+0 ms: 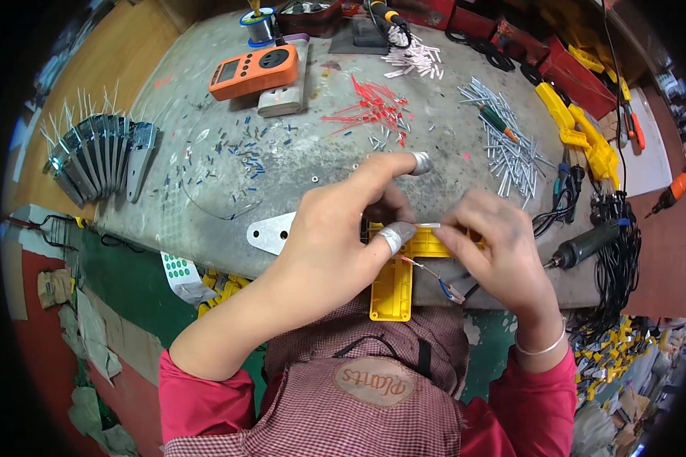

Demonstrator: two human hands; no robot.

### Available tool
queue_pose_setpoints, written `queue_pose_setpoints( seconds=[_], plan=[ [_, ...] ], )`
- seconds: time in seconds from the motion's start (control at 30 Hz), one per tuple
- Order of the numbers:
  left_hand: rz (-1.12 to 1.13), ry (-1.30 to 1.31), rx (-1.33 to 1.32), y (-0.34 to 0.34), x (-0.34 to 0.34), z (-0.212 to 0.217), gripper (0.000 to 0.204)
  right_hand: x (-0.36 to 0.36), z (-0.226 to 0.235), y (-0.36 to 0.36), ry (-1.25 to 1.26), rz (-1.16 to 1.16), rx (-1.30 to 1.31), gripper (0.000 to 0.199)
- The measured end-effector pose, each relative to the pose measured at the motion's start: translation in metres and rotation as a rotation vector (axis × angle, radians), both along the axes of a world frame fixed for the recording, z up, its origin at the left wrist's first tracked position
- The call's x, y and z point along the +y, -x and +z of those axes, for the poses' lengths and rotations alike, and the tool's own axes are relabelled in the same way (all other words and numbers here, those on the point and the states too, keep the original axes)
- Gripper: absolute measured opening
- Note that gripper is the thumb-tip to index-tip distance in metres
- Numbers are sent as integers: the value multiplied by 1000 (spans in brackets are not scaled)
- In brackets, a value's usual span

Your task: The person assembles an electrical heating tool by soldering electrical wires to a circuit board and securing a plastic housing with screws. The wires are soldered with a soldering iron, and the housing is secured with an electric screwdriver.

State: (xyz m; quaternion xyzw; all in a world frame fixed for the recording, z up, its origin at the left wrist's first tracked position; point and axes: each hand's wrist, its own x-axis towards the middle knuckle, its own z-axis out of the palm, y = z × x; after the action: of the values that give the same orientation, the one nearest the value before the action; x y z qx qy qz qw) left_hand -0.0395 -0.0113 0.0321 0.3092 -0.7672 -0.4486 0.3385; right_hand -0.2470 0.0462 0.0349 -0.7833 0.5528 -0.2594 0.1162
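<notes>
Fingers (393, 238) of the left hand (329, 217) close narrowly about the left end of a short, slim white rod-like piece (428, 225); those of the right hand (503, 240) appear pinched at its right end. Head view: I place the piece just right of the frame's centre, directly between the opposed fingertips, long axis running nearly left to right, neither hand clearly nearer. Just below it I see a hollow yellow plastic housing (392, 291), one section extending toward the lower edge, with thin coloured wires (443, 286) alongside.
</notes>
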Motion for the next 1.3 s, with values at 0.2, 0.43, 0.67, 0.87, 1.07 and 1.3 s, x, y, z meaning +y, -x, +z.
queue_pose_setpoints(
  seconds=[0.2,0.43,0.67,0.87,1.07,1.3],
  plan=[
    [26,106,-128,6,2,-2,51,15,8,-15,155,-2,55,17],
    [-22,32,-65,8,3,-1,52,10,1,-18,314,-19,20,19],
    [-76,102,-13,6,6,-4,51,11,1,-22,-5,-37,-232,8],
    [-65,316,-39,1,7,-6,49,24,9,-12,-644,-247,-820,9],
    [-104,122,33,3,6,-8,49,46,-26,-26,242,-276,-572,16],
    [-108,40,53,0,6,-8,51,35,-20,-40,-364,-292,-922,23]
  ],
)
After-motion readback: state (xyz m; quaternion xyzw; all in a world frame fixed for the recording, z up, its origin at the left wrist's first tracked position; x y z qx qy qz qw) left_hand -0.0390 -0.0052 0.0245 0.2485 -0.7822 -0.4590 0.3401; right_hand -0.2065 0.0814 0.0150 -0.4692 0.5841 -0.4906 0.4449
